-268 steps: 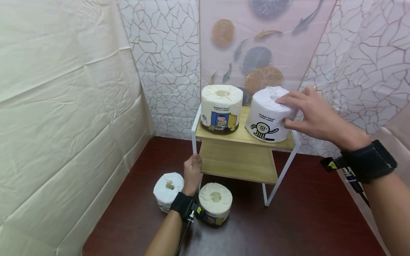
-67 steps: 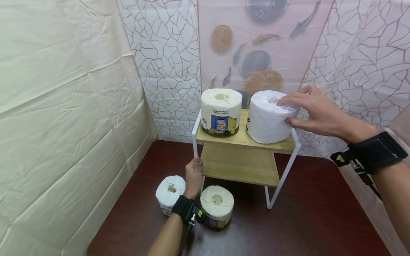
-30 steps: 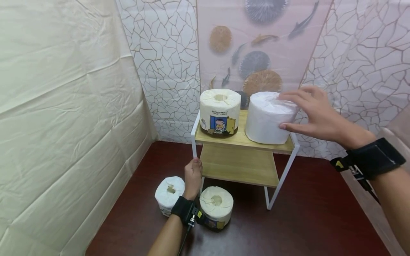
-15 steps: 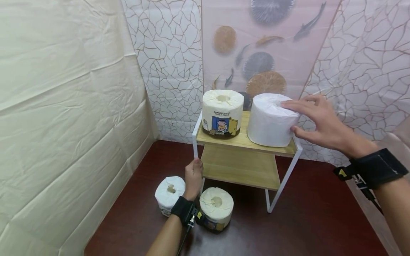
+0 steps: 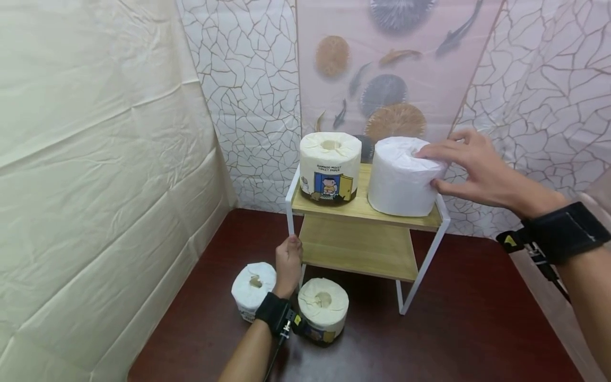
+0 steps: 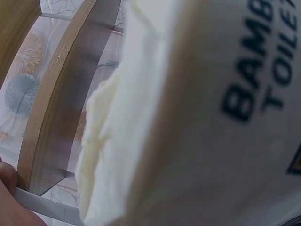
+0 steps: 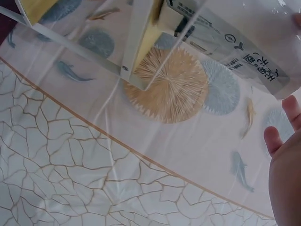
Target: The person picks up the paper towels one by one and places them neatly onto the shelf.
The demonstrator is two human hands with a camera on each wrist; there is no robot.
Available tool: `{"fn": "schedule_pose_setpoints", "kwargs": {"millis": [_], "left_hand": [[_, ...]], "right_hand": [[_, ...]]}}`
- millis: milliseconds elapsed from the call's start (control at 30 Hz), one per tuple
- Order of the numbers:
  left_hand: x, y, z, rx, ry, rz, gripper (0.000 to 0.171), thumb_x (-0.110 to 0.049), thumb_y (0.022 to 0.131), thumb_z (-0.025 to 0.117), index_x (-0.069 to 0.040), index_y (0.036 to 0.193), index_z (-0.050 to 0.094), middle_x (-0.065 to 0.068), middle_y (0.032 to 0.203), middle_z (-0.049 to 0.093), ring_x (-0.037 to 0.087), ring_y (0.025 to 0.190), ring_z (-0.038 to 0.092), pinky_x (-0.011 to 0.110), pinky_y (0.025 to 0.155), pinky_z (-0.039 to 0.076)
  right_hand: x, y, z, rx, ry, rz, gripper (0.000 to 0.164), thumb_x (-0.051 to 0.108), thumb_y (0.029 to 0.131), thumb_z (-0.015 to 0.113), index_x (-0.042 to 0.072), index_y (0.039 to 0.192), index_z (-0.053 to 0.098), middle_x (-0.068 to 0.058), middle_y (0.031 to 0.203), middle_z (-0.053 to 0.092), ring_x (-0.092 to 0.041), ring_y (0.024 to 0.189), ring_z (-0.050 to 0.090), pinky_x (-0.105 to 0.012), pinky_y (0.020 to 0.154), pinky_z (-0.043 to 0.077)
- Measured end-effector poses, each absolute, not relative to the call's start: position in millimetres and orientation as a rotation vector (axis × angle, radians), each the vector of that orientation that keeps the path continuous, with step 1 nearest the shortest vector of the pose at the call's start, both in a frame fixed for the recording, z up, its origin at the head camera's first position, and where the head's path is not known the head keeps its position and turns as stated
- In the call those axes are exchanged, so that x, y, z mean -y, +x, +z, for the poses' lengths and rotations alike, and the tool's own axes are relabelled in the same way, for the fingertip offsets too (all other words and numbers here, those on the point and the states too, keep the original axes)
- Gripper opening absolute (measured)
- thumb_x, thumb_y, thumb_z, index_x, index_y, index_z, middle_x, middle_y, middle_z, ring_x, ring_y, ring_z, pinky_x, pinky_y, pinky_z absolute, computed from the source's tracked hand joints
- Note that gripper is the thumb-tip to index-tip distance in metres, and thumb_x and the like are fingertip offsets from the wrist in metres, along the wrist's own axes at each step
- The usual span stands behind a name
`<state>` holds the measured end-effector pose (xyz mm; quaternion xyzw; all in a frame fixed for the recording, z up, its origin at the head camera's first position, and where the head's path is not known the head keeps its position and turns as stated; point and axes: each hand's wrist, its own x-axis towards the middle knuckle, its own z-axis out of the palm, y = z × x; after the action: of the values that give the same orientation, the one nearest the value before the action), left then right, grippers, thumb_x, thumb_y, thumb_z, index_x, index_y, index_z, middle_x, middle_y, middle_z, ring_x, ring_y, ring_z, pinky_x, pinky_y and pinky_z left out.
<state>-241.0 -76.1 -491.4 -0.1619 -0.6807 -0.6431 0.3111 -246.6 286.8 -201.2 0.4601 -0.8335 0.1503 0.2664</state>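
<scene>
My right hand (image 5: 482, 172) pinches the top rim of a white toilet paper roll (image 5: 401, 188), fingertips at the core hole and thumb on its side. That roll stands on the right of the shelf rack's top board (image 5: 364, 183), a plain wrapper side facing me. Printed lettering shows on another side of the roll (image 7: 244, 56) in the right wrist view. My left hand (image 5: 288, 265) grips the rack's white front-left leg (image 5: 290, 220). To the left on the same board sits a cream toilet paper roll (image 5: 329, 170) with a blue-door cartoon facing forward.
Below, on the dark red tabletop (image 5: 429, 345), stand a white roll (image 5: 245, 297) left of my left wrist and a cream roll (image 5: 324, 310) right of it. The cream one fills much of the left wrist view. The rack's lower board (image 5: 358, 244) is bare wood. Patterned sheets hang behind.
The white roll has been turned: its cartoon face, in front 8.9 s ago, is out of sight. My right hand spread and shifted its hold on the rim. My left hand stays on the leg.
</scene>
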Motion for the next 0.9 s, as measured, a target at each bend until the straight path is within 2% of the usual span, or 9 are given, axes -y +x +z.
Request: {"fn": "schedule_pose_setpoints", "kwargs": {"millis": [200,400,600,767,900], "left_hand": [[74.9,-240.7,-493.4,1.781,-0.439,-1.705,0.053,-0.036,0.117,0.033,-0.01,0.072,0.04,-0.007,0.058,0.03,0.007,0.048,0.026,0.025,0.044,0.022],[75.8,-239.9,-489.3,1.779,-0.446,-1.712,0.052,-0.035,0.117,0.034,-0.01,0.072,0.04,-0.007,0.058,0.03,0.007,0.048,0.026,0.024,0.045,0.022],[76.4,-240.2,-487.1,1.796,-0.42,-1.704,0.05,-0.029,0.118,0.036,-0.011,0.071,0.039,-0.007,0.058,0.03,0.007,0.048,0.026,0.024,0.046,0.023],[76.2,-238.6,-487.8,1.811,-0.41,-1.703,0.051,-0.033,0.118,0.035,-0.012,0.071,0.038,-0.007,0.058,0.03,0.008,0.049,0.026,0.025,0.048,0.023],[76.1,-238.5,-488.6,1.808,-0.416,-1.711,0.052,-0.036,0.117,0.034,-0.011,0.071,0.038,-0.007,0.058,0.029,0.009,0.048,0.026,0.026,0.047,0.023]], "right_hand": [[-281.3,-241.0,-196.8,2.304,1.18,0.417,0.053,0.008,0.07,0.084,0.014,0.121,0.073,-0.014,0.121,0.073,-0.023,0.105,0.039,-0.054,0.089,0.025],[-276.3,-233.7,-192.3,2.351,1.127,0.413,0.049,0.009,0.072,0.086,0.01,0.119,0.072,-0.013,0.12,0.072,-0.026,0.103,0.038,-0.059,0.089,0.025],[-270.2,-230.0,-187.7,2.365,1.09,0.352,0.047,0.012,0.074,0.088,0.008,0.118,0.073,-0.011,0.117,0.073,-0.03,0.1,0.04,-0.06,0.088,0.025],[-265.1,-228.0,-186.3,2.382,1.064,0.3,0.048,0.017,0.075,0.089,0.006,0.12,0.075,-0.012,0.115,0.073,-0.027,0.096,0.037,-0.056,0.087,0.024],[-261.6,-228.4,-186.7,2.395,1.057,0.305,0.048,0.019,0.078,0.09,0.004,0.121,0.075,-0.014,0.118,0.072,-0.028,0.099,0.038,-0.057,0.09,0.024]]}}
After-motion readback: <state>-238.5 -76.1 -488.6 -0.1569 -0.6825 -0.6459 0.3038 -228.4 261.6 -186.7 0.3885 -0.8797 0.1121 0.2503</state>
